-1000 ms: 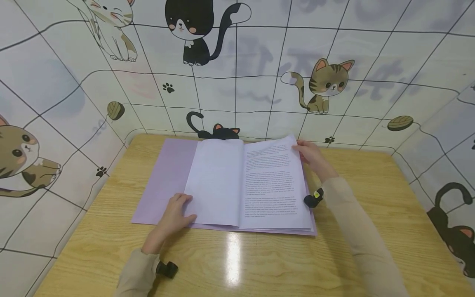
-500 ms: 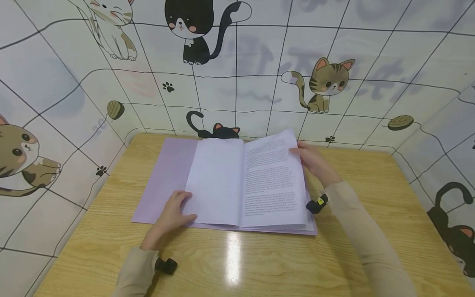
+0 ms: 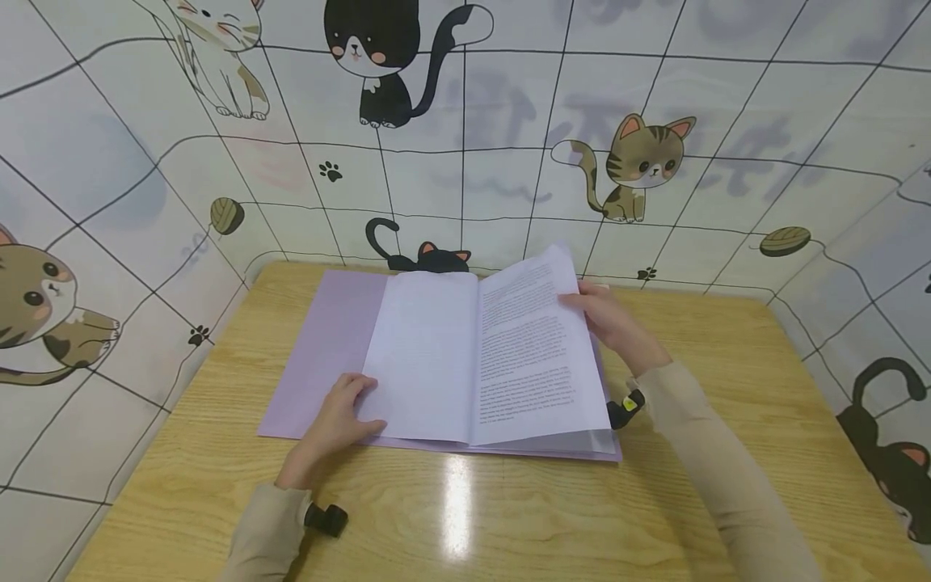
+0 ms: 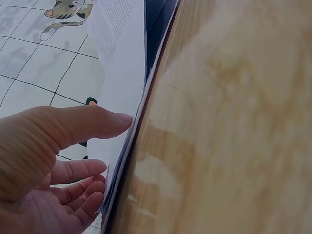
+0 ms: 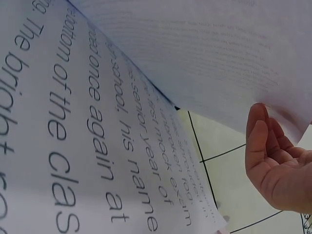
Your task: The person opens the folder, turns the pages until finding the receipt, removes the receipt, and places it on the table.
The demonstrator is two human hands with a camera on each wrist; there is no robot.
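Note:
A purple folder (image 3: 327, 339) lies spread on the table with white sheets inside. Its left-hand page (image 3: 422, 356) looks blank; the right-hand page (image 3: 527, 356) carries printed text and is lifted and bowed off the stack. My right hand (image 3: 612, 323) pinches that page's outer edge, thumb in front and fingers behind. The right wrist view shows fingers (image 5: 273, 151) at the raised page and another printed sheet (image 5: 102, 131) beneath it. My left hand (image 3: 337, 414) rests at the left page's lower outer edge with thumb and fingers spread; its thumb (image 4: 109, 122) touches the paper.
The wooden table (image 3: 524, 517) extends around the folder, with a bright reflection in front. A white wall (image 3: 502, 186) with grid lines and cartoon cats stands directly behind, close to the page's top. Black cameras (image 3: 326, 520) sit on both wrists.
My right hand has shifted slightly down and left along the page edge. The printed page has risen further, its lower corner now lifted off the sheets below. My left hand stays nearly still.

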